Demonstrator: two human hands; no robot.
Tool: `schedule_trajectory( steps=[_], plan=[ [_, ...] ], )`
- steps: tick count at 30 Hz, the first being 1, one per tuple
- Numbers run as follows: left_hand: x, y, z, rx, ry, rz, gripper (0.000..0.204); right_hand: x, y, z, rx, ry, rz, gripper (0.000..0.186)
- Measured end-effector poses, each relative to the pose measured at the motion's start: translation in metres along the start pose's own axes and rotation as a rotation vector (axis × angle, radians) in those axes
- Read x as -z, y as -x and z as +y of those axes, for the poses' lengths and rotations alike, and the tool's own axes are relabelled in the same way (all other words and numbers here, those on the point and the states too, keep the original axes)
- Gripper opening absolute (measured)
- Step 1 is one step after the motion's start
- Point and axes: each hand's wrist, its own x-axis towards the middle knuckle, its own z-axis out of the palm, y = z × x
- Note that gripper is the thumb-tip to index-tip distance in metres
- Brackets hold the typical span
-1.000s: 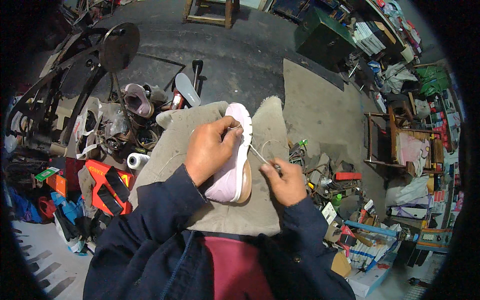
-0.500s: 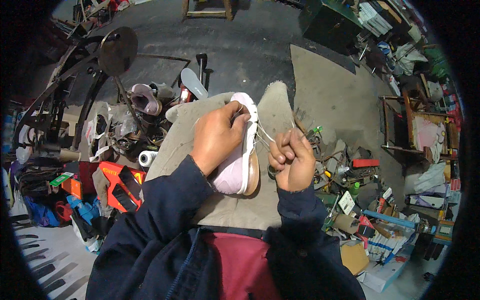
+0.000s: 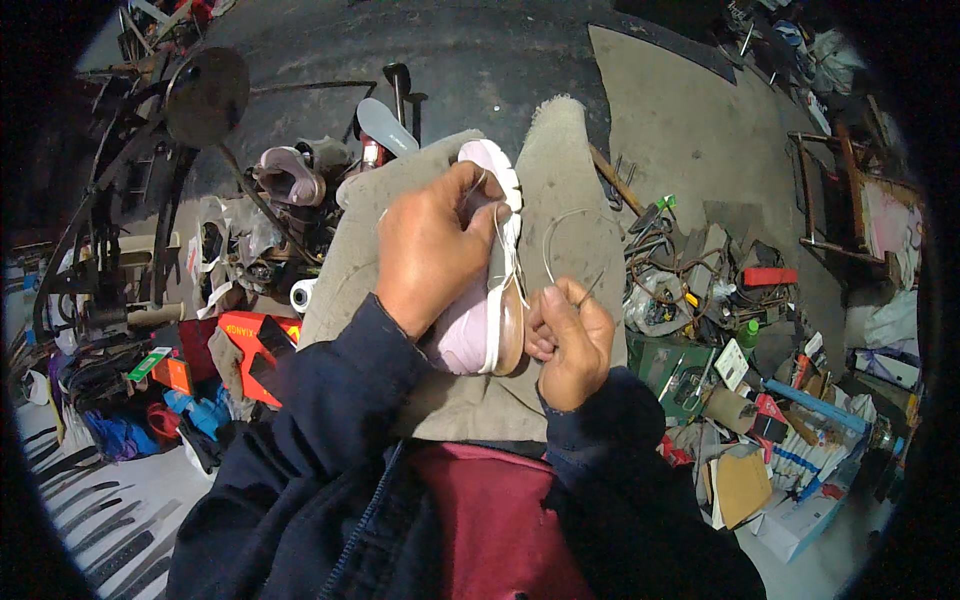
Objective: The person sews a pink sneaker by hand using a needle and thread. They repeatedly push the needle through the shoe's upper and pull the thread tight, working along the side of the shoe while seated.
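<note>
I see the pink shoe (image 3: 465, 325) on the gray cloth (image 3: 365, 235). My left hand (image 3: 430, 245) hides its middle, fingers pinched almost together on its edge. My right hand (image 3: 572, 345) curls its fingers around a thin tool (image 3: 594, 286). A white spool (image 3: 302, 294) sits left.

I sit in what looks like a shoe-repair workshop — a pale pink shoe (image 3: 466, 330) trailing white thread (image 3: 516, 268) over the cloth (image 3: 560, 165) on my lap, a loose insole (image 3: 387, 127) and another shoe (image 3: 290, 176) far left beside a dark metal machine (image 3: 207, 97), cluttered wires (image 3: 655, 245) to the right.
</note>
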Motion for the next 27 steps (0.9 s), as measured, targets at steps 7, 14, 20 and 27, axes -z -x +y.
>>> schedule_trajectory(
  steps=[7,14,20,27],
  plan=[
    [0.010,0.000,0.007,-0.077,0.100,0.039,0.015,-0.002,0.001,-0.005,-0.010,0.104,-0.014,0.030],
    [0.069,0.072,0.015,0.093,0.295,0.035,0.028,-0.003,0.004,-0.004,0.067,0.189,-0.034,0.030],
    [0.085,0.120,-0.006,0.175,0.236,-0.075,0.029,-0.007,0.008,-0.009,0.155,0.362,-0.070,0.022],
    [0.142,0.145,-0.050,0.217,-0.120,0.115,0.029,-0.007,0.006,-0.011,0.143,0.427,-0.093,0.019]
  ],
)
